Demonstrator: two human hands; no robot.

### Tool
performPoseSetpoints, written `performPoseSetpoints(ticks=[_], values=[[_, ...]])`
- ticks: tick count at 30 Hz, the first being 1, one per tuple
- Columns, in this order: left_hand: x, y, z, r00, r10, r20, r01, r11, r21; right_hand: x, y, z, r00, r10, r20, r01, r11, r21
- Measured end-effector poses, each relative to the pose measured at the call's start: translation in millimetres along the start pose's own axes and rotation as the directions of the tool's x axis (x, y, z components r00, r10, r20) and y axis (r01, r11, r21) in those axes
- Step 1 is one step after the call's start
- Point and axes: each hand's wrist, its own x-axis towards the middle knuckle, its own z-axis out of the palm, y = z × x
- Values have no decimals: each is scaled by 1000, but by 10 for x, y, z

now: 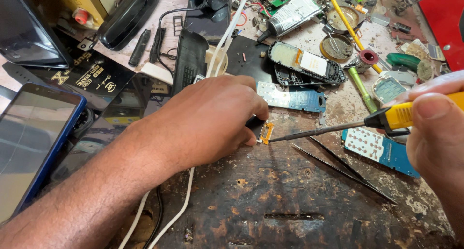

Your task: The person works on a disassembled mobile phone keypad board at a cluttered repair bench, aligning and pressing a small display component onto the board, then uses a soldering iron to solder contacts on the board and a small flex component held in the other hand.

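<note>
My left hand (208, 121) rests on the worn wooden bench (270, 200) and pinches a small dark part with an orange flex connector (265, 132) at its fingertips. My right hand (437, 133) grips a soldering iron with a yellow and black handle (398, 116). Its thin metal tip (290, 136) reaches left and touches the orange connector. A pair of dark tweezers (345, 169) lies on the bench just below the iron.
A blue keypad board (295, 98) and an opened phone shell (304, 63) lie behind the work spot. Another keypad board (374, 147) sits at right. A blue smartphone (31, 142) lies at left, white cables (169, 220) run under my left arm, and small parts clutter the back.
</note>
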Motion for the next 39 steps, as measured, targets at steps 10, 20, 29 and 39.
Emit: performPoseSetpoints(ticks=[10,20,29,39], values=[[23,58,-52,1000,-22,4,22,1000,-3,-49,-4,-22,999,4,52,-7,999,47],[11,21,-14,999,-31,14,32,999,-5,28,-2,-18,999,28,43,-28,1000,0],[-3,-17,23,1000,-8,10,8,1000,-14,-62,76,-102,999,40,34,-41,998,55],[33,38,19,995,-16,103,20,999,-34,-80,650,-682,997,42,70,-55,979,197]])
